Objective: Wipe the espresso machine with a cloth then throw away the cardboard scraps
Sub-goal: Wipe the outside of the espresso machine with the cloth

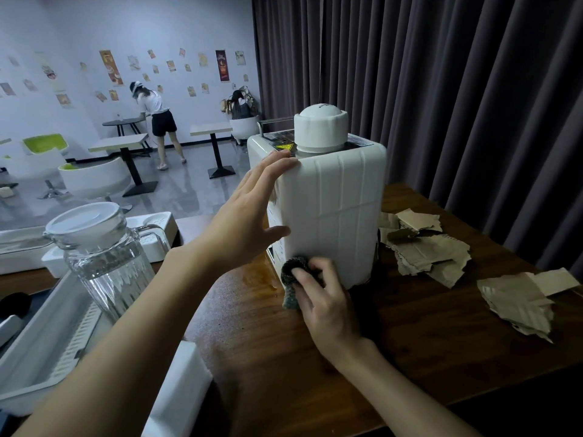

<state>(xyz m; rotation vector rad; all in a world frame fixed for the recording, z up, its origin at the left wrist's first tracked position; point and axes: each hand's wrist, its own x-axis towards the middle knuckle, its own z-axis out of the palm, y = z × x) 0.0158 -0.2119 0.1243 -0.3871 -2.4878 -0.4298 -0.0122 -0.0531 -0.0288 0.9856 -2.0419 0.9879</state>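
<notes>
The white espresso machine (334, 209) stands upright on the dark wooden table (394, 348), a round white cap on its top. My left hand (249, 212) lies flat against the machine's left edge, fingers straight, fingertips at the top corner. My right hand (325, 298) grips a dark grey cloth (291, 279) and presses it against the machine's lower left corner. Torn cardboard scraps (426, 250) lie on the table right of the machine, and more cardboard scraps (520, 304) lie further right near the table edge.
A glass jug (101, 257) with a clear lid stands at left beside white trays (41, 351). A white block (179, 389) sits at the table's near left. A wet brown stain (258, 275) marks the table by the machine. Dark curtains hang behind. A person bends over tables in the far room.
</notes>
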